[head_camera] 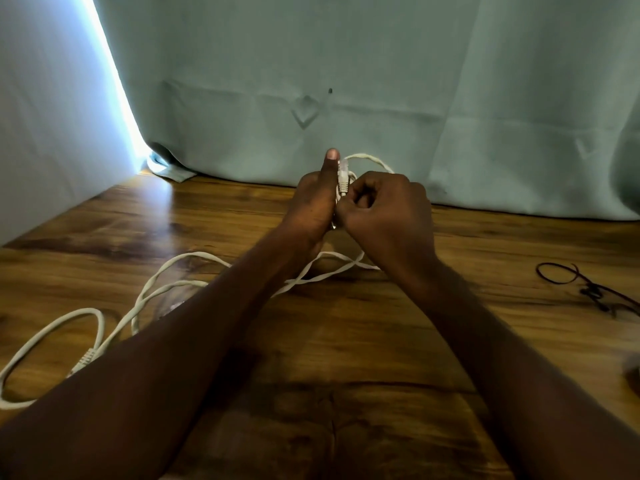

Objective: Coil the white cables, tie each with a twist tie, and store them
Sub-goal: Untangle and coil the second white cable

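Wooden table bears white cables, perhaps twist ties.

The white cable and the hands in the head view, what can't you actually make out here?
Head view only:
- Coil in the hands: left hand and right hand cover most of the white cable; loop count unknown.
- Cable's left run: cut off by the frame edge.
- Dark ties: too thin to count.
- Dark object at right edge: cut off, unidentifiable.

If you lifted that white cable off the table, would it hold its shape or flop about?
Probably flop: the white cable lies in loose, uneven loops on the table. It likely springs a little too, since the loops stay open. It looks light; both hands hold part of it up.
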Demonstrator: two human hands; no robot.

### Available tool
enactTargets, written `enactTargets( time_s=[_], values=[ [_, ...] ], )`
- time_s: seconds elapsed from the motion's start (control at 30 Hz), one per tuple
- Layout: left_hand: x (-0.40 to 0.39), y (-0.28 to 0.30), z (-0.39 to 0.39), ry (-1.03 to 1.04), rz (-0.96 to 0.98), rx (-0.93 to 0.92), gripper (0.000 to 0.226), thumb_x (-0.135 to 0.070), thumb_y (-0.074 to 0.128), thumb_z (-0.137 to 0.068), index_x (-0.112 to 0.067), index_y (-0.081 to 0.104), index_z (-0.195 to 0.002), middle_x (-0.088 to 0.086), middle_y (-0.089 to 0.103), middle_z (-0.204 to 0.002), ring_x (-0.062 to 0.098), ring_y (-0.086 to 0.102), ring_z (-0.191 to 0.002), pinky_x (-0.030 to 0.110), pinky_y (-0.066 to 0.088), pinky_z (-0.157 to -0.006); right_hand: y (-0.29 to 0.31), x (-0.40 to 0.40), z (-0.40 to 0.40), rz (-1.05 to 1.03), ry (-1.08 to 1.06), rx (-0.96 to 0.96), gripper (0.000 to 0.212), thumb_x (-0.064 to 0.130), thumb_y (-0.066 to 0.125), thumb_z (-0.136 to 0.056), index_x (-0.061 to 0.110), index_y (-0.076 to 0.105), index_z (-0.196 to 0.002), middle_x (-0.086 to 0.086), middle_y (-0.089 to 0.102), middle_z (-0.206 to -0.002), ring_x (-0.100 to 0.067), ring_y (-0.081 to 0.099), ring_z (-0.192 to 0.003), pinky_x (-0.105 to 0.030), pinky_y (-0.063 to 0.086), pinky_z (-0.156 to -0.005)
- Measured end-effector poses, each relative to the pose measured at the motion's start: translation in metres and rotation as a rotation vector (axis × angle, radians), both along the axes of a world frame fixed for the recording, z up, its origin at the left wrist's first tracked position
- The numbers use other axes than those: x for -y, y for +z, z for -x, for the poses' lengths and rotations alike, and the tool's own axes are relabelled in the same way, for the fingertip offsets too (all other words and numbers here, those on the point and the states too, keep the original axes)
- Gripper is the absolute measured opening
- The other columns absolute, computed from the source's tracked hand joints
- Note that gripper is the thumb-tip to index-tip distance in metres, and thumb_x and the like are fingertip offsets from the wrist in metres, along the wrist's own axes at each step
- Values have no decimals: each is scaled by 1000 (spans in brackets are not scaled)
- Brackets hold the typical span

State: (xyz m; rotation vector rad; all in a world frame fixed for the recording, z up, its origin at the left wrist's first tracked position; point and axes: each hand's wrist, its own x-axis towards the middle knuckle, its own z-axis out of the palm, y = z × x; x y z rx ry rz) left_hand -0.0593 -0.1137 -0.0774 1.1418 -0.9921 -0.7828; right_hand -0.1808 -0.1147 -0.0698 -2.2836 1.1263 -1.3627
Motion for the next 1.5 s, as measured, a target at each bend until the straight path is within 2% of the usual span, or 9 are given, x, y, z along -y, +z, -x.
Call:
enactTargets(
  time_s=[0.2,0.3,0.47,0.53,0.67,0.97,1.17,1.4,1.5],
  values=[
    [-11,10,-3,28,-56,-2,60,-53,33,-109,-12,65,-79,-3,62,-49,10,61,-44,22,48,-48,25,-14,6,-908,597,390,15,15,55,-95,9,64,-85,-2,55,-61,-16,55,-50,-27,48,-52],
    [-13,11,1,-41,-42,64,62,-52,34,-109,-15,64,-70,-4,58,-48,9,57,-41,19,47,-44,24,-7,10,-1055,709,705,14,15,51,-98,8,61,-92,-1,55,-64,-13,57,-55,-23,48,-49],
    [-10,5,-1,-72,-64,283,66,-62,35,-105,-14,77,-88,13,78,-85,29,76,-82,43,61,-81,17,3,15,-1237,673,1000,4,7,57,-94,5,58,-91,-6,62,-75,-17,72,-67,-18,50,-48],
    [-10,6,-1,-84,-65,292,68,-61,33,-106,-10,75,-91,18,77,-84,29,75,-72,37,62,-68,16,4,15,-1271,648,1052,3,4,59,-93,4,58,-90,-8,66,-82,-18,75,-71,-17,54,-52],
    [-12,9,-5,-141,-92,257,73,-62,28,-107,-8,73,-89,16,71,-69,21,61,-47,26,50,-48,19,3,15,-1238,614,1102,2,1,61,-93,1,61,-92,-12,72,-84,-20,77,-73,-19,57,-51],
    [-10,13,-10,-366,-139,-166,55,-57,45,-104,-15,44,-69,2,34,-40,9,21,-28,18,20,-35,20,15,22,-632,205,481,20,24,75,-92,10,74,-107,-2,79,-93,-12,75,-77,-30,60,-64],
    [-4,9,-5,-253,-236,-164,52,-58,49,-103,-13,55,-77,11,54,-60,14,45,-36,19,38,-39,4,18,6,-850,332,681,30,28,56,-106,4,72,-113,-14,73,-80,-21,70,-61,-32,58,-61],
    [-4,13,0,-372,-283,-192,56,-48,38,-109,-10,58,-73,6,52,-52,10,39,-31,16,34,-37,-15,19,-15,-664,224,821,37,34,50,-109,0,64,-106,-15,62,-71,-28,60,-57,-46,57,-68],
    [-4,15,2,-327,-215,-204,49,-41,41,-109,-5,63,-84,8,56,-59,12,43,-35,26,43,-51,-16,19,-16,-533,234,827,29,32,47,-110,6,59,-103,-7,56,-61,-23,57,-49,-33,52,-53]
  ],
)
